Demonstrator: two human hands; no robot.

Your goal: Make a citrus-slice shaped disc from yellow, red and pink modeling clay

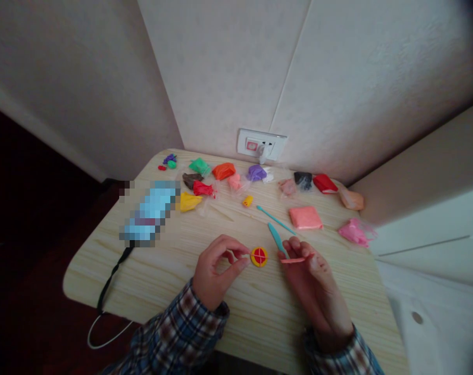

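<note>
Left hand (216,273): fingertips at left edge of yellow-and-red disc (258,257) on table (255,317), presumably steadying it; grip cannot be confirmed. Right hand (316,284): pinches pink strip (292,261) near one end, apparently leaving its length free

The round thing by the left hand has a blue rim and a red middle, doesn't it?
Not quite: the round thing has a yellow rim, not a blue one, as the head view shows. It does have a red middle and is by the left hand.
</note>
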